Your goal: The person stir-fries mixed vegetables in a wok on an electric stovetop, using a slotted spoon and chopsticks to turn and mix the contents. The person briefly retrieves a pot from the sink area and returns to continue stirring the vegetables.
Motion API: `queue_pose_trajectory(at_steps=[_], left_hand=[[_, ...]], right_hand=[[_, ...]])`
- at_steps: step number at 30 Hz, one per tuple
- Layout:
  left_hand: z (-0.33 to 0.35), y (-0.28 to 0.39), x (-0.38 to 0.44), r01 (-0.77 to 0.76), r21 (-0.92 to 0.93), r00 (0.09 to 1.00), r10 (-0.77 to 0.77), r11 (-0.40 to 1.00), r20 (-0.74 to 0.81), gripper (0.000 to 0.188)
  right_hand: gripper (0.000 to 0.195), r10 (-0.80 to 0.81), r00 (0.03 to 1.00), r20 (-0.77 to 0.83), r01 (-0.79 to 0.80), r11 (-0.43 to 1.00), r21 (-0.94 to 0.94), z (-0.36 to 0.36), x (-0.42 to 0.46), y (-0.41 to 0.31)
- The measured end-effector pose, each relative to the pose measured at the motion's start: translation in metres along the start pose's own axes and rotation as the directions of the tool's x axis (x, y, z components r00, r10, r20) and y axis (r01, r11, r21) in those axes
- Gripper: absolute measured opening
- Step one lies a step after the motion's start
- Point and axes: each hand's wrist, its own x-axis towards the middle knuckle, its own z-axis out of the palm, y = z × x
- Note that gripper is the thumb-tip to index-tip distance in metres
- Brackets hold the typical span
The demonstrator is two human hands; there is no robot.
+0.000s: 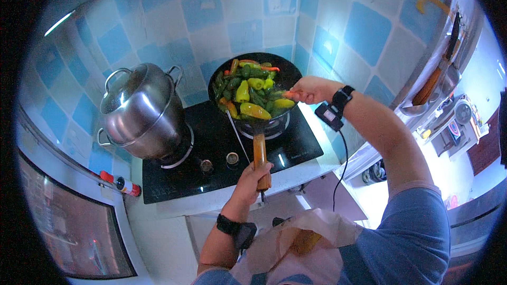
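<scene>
A dark wok full of green, yellow-green and red peppers sits on the right burner. My left hand grips its wooden handle, which points towards me. At the wok's right rim, my right hand is closed around a slim orange-red item. Its far end is blurred among the peppers, so I cannot tell whether it is a pepper or a utensil. Below the wok, part of the burner's pan support shows.
A tall lidded steel pot stands on the black glass hob, left of the wok. Two control knobs lie near the left hand. A red-capped bottle is at the left. A black cable hangs from the right wrist device.
</scene>
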Motion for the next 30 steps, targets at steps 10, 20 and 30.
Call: queue_pose_trajectory(at_steps=[10, 20, 30], left_hand=[[-0.002, -0.006, 0.002, -0.023, -0.003, 0.999, 0.023, 1.000, -0.037, 0.027], [-0.007, -0.003, 0.000, -0.009, 0.025, 0.999, 0.007, 1.000, 0.052, 0.031], [-0.002, -0.003, 0.000, -0.014, 0.006, 0.999, 0.014, 1.000, 0.031, 0.029]], right_hand=[[0.021, -0.219, 0.972, -0.081, 0.216, 0.975, -0.041, 0.018, -0.038, 0.014], [0.041, -0.443, 0.862, -0.245, 0.227, 0.770, -0.596, 0.018, -0.053, 0.019], [0.031, -0.848, 0.529, -0.032, 0.216, 0.171, -0.961, 0.017, -0.045, 0.016]])
